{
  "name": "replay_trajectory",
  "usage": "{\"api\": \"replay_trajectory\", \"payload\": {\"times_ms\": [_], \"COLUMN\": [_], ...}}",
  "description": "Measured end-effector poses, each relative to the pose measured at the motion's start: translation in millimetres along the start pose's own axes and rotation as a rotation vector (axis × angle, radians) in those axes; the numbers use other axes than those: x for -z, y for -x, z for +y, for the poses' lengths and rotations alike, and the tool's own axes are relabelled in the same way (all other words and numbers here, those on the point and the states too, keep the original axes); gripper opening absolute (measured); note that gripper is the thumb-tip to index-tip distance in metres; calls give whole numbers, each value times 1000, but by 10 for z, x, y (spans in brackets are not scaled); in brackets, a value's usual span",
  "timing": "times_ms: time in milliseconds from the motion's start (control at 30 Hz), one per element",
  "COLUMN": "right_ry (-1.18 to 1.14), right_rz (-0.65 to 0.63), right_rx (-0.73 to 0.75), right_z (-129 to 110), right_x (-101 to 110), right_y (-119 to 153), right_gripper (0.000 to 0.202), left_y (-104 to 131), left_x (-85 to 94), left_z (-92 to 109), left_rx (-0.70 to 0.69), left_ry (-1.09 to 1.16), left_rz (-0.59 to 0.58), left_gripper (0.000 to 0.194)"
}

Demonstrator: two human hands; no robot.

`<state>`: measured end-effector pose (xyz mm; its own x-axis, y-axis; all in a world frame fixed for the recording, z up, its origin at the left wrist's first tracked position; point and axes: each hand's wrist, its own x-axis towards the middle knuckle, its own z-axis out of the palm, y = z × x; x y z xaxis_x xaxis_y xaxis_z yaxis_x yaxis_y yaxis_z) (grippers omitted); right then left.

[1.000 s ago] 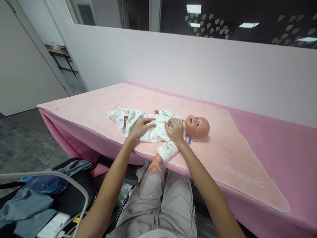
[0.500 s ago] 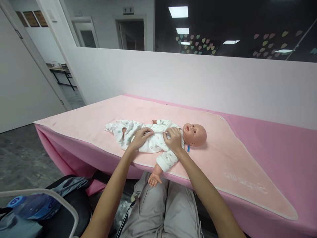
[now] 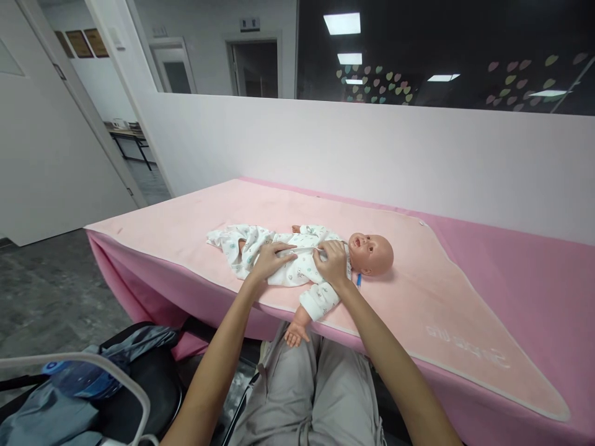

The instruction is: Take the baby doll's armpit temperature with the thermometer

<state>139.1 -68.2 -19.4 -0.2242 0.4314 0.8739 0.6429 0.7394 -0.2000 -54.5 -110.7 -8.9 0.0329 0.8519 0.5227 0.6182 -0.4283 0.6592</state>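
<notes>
A baby doll (image 3: 372,253) lies on its back on the table, head to the right, in a white printed romper (image 3: 297,272). My left hand (image 3: 272,260) rests on the romper at the doll's belly, thumb and fingers apart. At the chest, my right hand (image 3: 331,260) is closed, its thumb and fingertips pinching the romper's white front edge. The doll's near arm (image 3: 297,328) hangs over the table edge toward my lap. A small blue strip (image 3: 359,280) shows beside the doll's neck, partly covered.
A pale pink mat (image 3: 418,310) covers much of the table, over a darker pink cloth (image 3: 525,272). Behind stands a white wall (image 3: 372,161) with a window above. To my left a black chair (image 3: 153,378) carries a water bottle (image 3: 88,378) and clothing.
My left thumb and fingers have spread apart, off the romper's white edge. My right hand keeps its pinch at the chest. The view has shifted slightly left.
</notes>
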Motion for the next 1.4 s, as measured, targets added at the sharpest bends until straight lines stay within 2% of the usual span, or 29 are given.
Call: {"api": "replay_trajectory", "payload": {"times_ms": [133, 267, 667, 1267, 1400], "right_ry": [-3, -1, -18, -55, -38], "right_rz": [3, 0, 20, 26, 23], "right_rx": [-3, -2, 31, 8, 19], "right_z": [4, 15, -10, -28, -29], "right_x": [-5, -26, 13, -21, -22], "right_y": [3, -1, -3, -38, -28], "right_gripper": [11, 11, 13, 13, 12], "left_y": [6, -1, -7, 25, 32], "left_x": [85, 110, 50, 29, -9], "left_z": [21, -4, 3, 30, 24], "left_rx": [17, 36, 84, 32, 17], "left_ry": [70, 125, 106, 49, -7], "left_rz": [-101, -141, -47, 4, 65], "left_gripper": [30, 32, 32, 29, 23]}}
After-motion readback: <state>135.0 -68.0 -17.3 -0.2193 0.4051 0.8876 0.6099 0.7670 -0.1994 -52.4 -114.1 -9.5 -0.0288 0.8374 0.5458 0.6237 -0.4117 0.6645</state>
